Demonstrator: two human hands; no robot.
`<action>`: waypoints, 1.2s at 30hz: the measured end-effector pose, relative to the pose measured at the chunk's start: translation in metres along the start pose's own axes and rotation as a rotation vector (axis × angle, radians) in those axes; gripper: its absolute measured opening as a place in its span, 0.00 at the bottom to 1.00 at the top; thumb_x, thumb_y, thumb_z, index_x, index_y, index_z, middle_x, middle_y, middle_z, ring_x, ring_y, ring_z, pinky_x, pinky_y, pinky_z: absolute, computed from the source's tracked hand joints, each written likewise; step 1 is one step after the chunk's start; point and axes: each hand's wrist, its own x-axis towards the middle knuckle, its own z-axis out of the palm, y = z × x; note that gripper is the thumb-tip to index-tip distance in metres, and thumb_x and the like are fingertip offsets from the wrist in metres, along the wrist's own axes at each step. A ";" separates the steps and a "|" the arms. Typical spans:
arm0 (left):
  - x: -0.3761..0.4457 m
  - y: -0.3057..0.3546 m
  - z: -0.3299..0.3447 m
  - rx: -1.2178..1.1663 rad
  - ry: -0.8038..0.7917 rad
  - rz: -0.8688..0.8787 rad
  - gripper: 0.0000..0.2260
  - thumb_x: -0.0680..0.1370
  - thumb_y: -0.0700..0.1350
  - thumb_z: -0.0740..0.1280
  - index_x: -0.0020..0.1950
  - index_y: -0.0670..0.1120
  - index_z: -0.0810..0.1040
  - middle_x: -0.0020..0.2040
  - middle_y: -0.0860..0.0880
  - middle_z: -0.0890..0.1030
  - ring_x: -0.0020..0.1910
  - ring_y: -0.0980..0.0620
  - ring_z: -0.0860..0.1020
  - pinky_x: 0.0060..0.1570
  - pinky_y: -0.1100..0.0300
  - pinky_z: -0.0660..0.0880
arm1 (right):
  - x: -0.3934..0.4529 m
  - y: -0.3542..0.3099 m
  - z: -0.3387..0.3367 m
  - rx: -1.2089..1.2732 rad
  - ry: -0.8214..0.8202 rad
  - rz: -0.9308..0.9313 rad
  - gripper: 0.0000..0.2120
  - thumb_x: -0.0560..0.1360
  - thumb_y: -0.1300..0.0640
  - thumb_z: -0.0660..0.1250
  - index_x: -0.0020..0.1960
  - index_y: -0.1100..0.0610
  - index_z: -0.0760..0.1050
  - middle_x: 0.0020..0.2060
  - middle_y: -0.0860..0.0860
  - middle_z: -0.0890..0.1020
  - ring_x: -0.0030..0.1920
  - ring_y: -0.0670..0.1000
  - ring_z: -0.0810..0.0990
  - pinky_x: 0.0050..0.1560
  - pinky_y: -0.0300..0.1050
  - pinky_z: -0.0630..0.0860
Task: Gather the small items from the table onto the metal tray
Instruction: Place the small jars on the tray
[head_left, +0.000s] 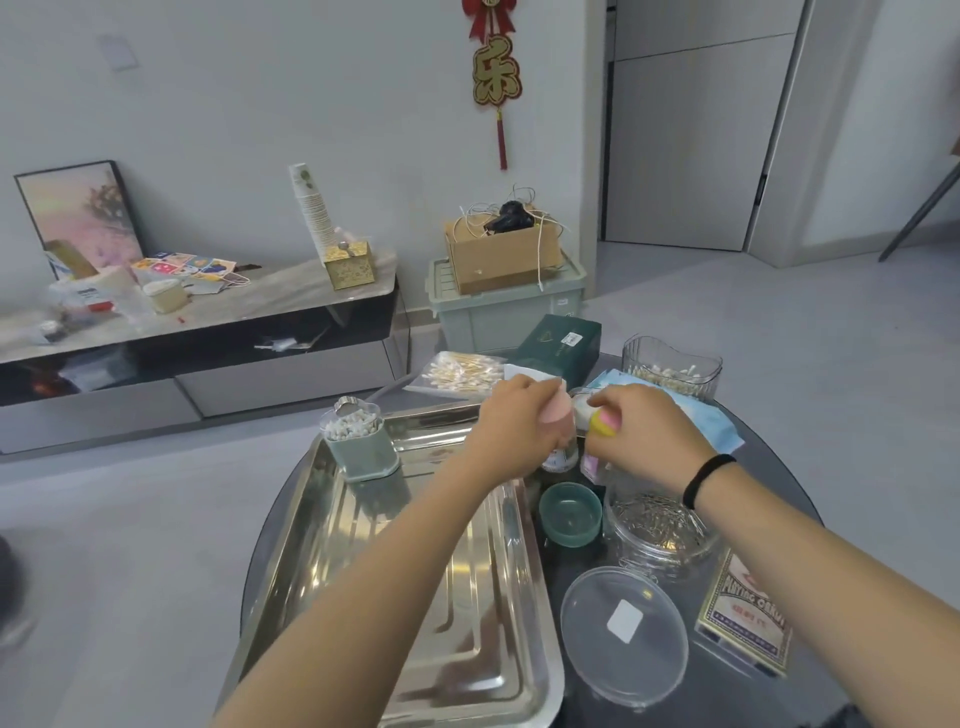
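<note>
On the left of the dark round counter (779, 457) lay the metal tray (363, 587), its near edge cut off by the frame and much of its middle covered by the left forearm. A green cotton-swab box (358, 441) stood in its far left corner, its lid half lost in glare. Beyond the tray a clear packet of wooden swabs (460, 370) lay flat, with a dark green carton (558, 345) beside it; the label on that carton was too small to read.

The left hand (511, 415) hung over the tray's far right rim, fingers curled round a pink sponge (556, 413), which was mostly hidden. Just beside it the right hand (644, 431) pinched a small yellow-and-pink item (605, 422) I could not identify. A small bottle (560, 458) below the hands was largely covered, its print illegible.

Near these, off the tray, sat a teal cap (570, 513), a clear jar of metal clips (660, 525) and a round clear lid (623, 635) bearing a blank white sticker. Farther right stood a clear tub of swabs (672, 366) and a blue pack (717, 431), partly behind the right hand. At the near right a card box (745, 618) showed blurred lettering, roughly "MINTING".
</note>
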 end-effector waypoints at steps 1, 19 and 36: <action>-0.004 -0.001 -0.007 -0.080 0.025 -0.014 0.28 0.75 0.46 0.67 0.74 0.47 0.63 0.66 0.43 0.69 0.67 0.44 0.64 0.67 0.50 0.63 | 0.000 -0.004 -0.002 0.031 0.030 -0.002 0.20 0.65 0.55 0.69 0.57 0.56 0.77 0.51 0.56 0.81 0.52 0.55 0.76 0.50 0.46 0.73; -0.037 -0.089 -0.029 0.609 0.207 -0.149 0.18 0.73 0.38 0.63 0.62 0.48 0.70 0.62 0.49 0.72 0.63 0.47 0.69 0.65 0.50 0.56 | 0.035 -0.084 0.083 0.195 -0.082 -0.170 0.20 0.70 0.53 0.70 0.61 0.52 0.74 0.55 0.53 0.80 0.55 0.52 0.76 0.55 0.43 0.71; -0.040 -0.109 -0.029 0.622 0.268 -0.191 0.25 0.72 0.35 0.65 0.67 0.49 0.66 0.66 0.49 0.71 0.68 0.47 0.64 0.70 0.49 0.50 | 0.055 -0.082 0.127 0.035 -0.062 -0.137 0.30 0.73 0.56 0.67 0.71 0.47 0.61 0.57 0.55 0.69 0.54 0.57 0.74 0.55 0.49 0.73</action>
